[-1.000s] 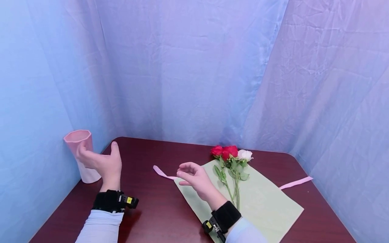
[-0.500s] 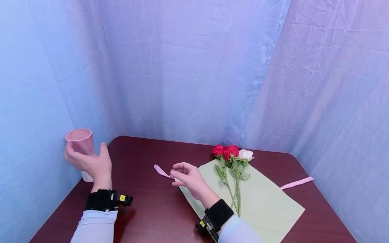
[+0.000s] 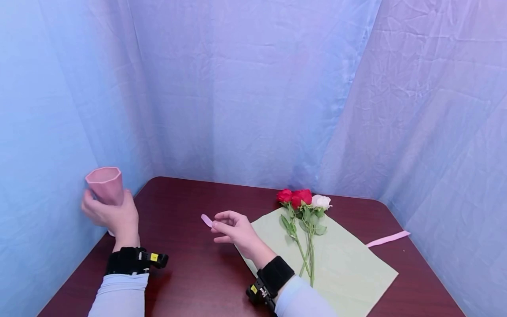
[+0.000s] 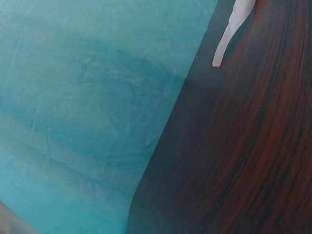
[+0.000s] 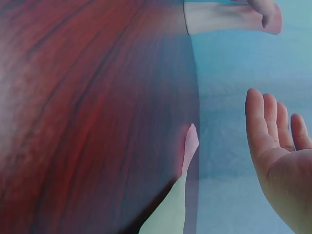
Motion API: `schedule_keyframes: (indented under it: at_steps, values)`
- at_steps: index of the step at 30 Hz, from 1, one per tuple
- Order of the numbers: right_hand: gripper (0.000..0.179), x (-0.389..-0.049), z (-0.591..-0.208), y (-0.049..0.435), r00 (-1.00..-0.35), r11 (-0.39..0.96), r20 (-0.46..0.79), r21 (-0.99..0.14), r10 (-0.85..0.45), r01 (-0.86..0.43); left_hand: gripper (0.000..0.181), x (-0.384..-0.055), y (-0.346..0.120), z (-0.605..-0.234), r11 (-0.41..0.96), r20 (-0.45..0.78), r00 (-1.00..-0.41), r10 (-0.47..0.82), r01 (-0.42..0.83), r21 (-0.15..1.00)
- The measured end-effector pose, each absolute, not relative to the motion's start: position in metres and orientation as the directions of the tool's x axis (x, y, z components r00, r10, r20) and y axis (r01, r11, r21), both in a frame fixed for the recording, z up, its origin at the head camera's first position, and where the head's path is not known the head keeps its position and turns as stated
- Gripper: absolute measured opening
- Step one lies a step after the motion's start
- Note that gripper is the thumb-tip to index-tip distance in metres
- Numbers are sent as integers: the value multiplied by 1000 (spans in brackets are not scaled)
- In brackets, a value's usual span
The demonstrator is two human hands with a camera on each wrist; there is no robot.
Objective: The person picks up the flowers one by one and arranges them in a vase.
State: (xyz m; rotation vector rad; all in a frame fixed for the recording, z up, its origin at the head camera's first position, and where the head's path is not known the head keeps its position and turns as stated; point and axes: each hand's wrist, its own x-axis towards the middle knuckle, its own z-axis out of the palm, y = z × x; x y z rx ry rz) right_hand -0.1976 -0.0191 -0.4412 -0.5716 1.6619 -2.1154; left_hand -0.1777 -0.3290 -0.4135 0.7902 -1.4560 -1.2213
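Observation:
At the table's left edge stands a tall vase (image 3: 107,187), pink at the top and paler below. My left hand (image 3: 115,215) holds it, fingers on its left side and thumb on its right. The right wrist view shows the same vase (image 5: 214,19) with fingers near its pink rim. My right hand (image 3: 237,233), fingers loosely extended and holding nothing, hovers by the left corner of a pale green wrapping sheet (image 3: 348,268). A pink ribbon end (image 3: 207,220) shows just beyond its fingertips. This hand (image 5: 282,156) appears palm-up in its wrist view.
Two red roses (image 3: 302,199) and a white rose (image 3: 321,202) lie on the sheet, stems toward me. Another ribbon end (image 3: 388,238) sticks out at the right. Blue-lilac curtains (image 3: 253,88) hang behind and beside the dark red wooden table (image 3: 186,273).
My left hand has moved left to the vase and its fingers have come round it. My right hand has drifted left, off the sheet toward the ribbon end. The flowers stay put.

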Motion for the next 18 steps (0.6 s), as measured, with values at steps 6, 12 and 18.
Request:
schedule_keyframes:
  at_steps: [6,12,18]
  values:
    - [38,-198,-441,-27,-833,-221,54,-972,-550,84,75,-175,-340,-416,170,212,-342,-916,147,974]
    - [45,-200,-440,-35,-835,-212,28,-971,-550,107,77,-172,-348,-415,107,148,-417,-897,120,987]
    - [37,-199,-437,-40,-830,-212,18,-970,-558,122,79,-171,-353,-416,105,133,-455,-880,87,991]
